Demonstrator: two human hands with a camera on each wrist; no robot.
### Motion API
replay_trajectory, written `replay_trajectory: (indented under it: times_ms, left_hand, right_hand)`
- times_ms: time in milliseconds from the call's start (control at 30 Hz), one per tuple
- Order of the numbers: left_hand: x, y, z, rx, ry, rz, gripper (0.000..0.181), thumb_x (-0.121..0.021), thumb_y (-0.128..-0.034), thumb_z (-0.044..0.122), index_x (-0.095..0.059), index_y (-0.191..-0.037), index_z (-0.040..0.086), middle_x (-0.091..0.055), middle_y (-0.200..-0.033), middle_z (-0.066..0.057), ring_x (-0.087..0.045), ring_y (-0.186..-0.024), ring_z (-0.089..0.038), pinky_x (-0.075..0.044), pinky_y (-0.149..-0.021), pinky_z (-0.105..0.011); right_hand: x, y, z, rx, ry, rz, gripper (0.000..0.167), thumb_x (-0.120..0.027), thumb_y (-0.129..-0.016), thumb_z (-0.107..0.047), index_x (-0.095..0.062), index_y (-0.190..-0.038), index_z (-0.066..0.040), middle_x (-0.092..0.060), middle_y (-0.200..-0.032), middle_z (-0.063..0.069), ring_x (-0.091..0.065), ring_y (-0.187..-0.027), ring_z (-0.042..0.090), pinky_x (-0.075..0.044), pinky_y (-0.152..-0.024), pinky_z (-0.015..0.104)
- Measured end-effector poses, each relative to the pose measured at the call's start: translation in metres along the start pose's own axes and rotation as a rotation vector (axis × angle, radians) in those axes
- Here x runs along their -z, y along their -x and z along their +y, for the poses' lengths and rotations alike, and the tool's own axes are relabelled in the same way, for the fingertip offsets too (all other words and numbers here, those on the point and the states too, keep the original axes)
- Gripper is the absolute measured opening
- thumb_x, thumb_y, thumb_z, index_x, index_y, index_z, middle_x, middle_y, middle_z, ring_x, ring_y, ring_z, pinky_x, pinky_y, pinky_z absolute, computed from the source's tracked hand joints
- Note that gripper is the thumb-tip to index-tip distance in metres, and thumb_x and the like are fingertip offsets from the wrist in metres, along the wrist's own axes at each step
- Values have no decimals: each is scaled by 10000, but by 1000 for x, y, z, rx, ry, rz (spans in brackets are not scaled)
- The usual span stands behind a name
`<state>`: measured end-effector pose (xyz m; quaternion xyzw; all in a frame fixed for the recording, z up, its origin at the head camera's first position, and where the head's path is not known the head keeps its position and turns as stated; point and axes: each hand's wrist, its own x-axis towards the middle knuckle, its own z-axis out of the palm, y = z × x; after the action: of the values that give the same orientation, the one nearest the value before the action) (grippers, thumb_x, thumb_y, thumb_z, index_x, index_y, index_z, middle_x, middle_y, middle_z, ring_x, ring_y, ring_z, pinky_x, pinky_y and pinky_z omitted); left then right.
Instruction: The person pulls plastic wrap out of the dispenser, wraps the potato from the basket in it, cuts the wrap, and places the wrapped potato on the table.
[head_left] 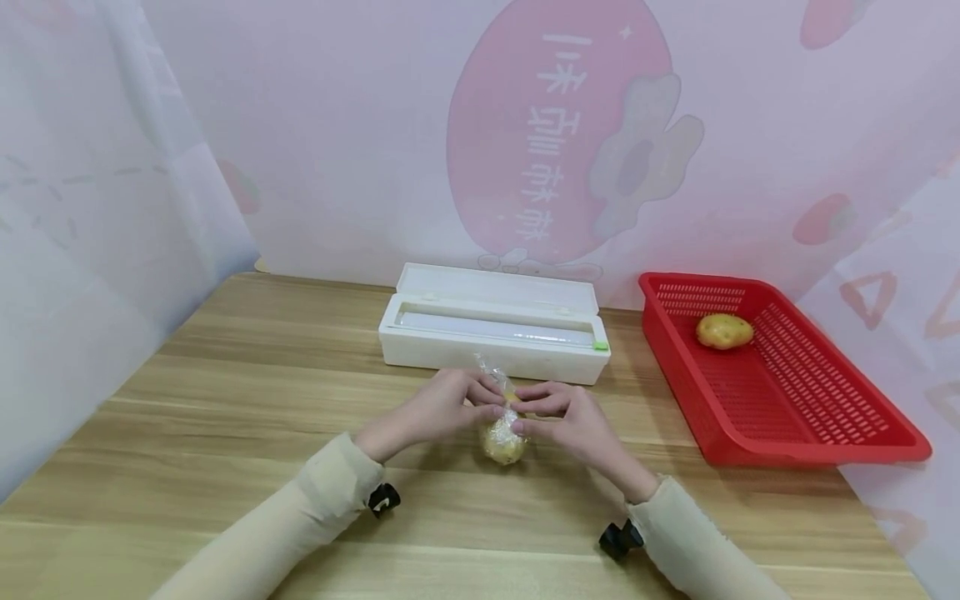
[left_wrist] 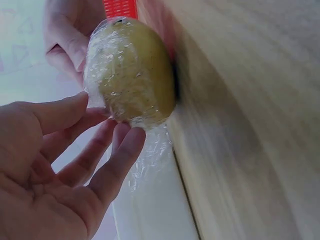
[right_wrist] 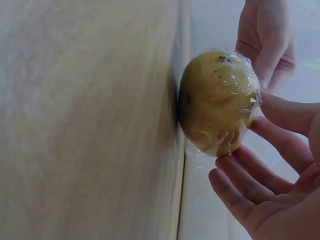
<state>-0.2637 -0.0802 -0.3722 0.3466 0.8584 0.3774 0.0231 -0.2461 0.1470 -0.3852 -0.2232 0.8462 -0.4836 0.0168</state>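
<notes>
A potato (head_left: 504, 443) wrapped in clear cling film (head_left: 513, 425) rests on the table in front of me, a loose tail of film reaching toward the white box. My left hand (head_left: 450, 408) pinches the film at the potato's left side, thumb and index finger close together in the left wrist view, other fingertips touching the potato (left_wrist: 142, 75) from below. From the right, my right hand (head_left: 573, 421) pinches the film with thumb and index finger. Its other fingers spread near the wrapped potato (right_wrist: 212, 100) in the right wrist view. Part of the film is hidden behind the fingers.
Behind the hands stands a white cling film box (head_left: 495, 346), lid raised, with a roll inside and a green slider (head_left: 600, 345) at its right end. A red basket (head_left: 813, 454) at the right holds another potato (head_left: 724, 331). Printed cloth hangs behind the wooden table (head_left: 247, 392).
</notes>
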Motion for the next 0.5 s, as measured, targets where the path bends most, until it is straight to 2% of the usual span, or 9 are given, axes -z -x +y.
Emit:
replay_trajectory:
  times_ms: [133, 233, 367, 500]
  left_hand:
    - [-4, -2, -2, 7, 0, 35, 147, -753, -882, 145, -782, -996, 56, -700, -1058, -12, -625, -1012, -186, -497, -880, -357]
    - [-6, -2, -2, 19, 10, 55, 147, -772, -864, 142, -784, -982, 55, -704, -1040, -9, -629, -977, -176, -507, -852, -347]
    - [-8, -2, -2, 41, 32, 77, 165, -789, -850, 148, -783, -987, 58, -710, -1029, -8, -633, -950, -159, -518, -820, -339]
    - [-9, -2, 0, 47, 57, 92, 176, -799, -845, 168, -787, -990, 71, -710, -1023, 2, -632, -947, -144, -524, -807, -336]
  right_hand:
    - [2, 0, 5, 16, 33, -12, 287, -838, -803, -275, -784, -1059, -158, -674, -1189, -24, -574, -1154, 203, -474, -934, 440]
    - [3, 0, 5, 45, 48, -36, 318, -830, -813, -281, -769, -1098, -153, -666, -1184, -40, -608, -1092, 190, -514, -886, 408]
    - [3, 0, 4, 82, 57, -64, 344, -784, -864, -290, -741, -1162, -124, -648, -1190, -12, -630, -1041, 213, -531, -851, 407]
    - [2, -1, 4, 118, 81, -29, 241, -754, -894, -241, -766, -1099, -115, -669, -1152, 42, -615, -1045, 216, -512, -848, 411]
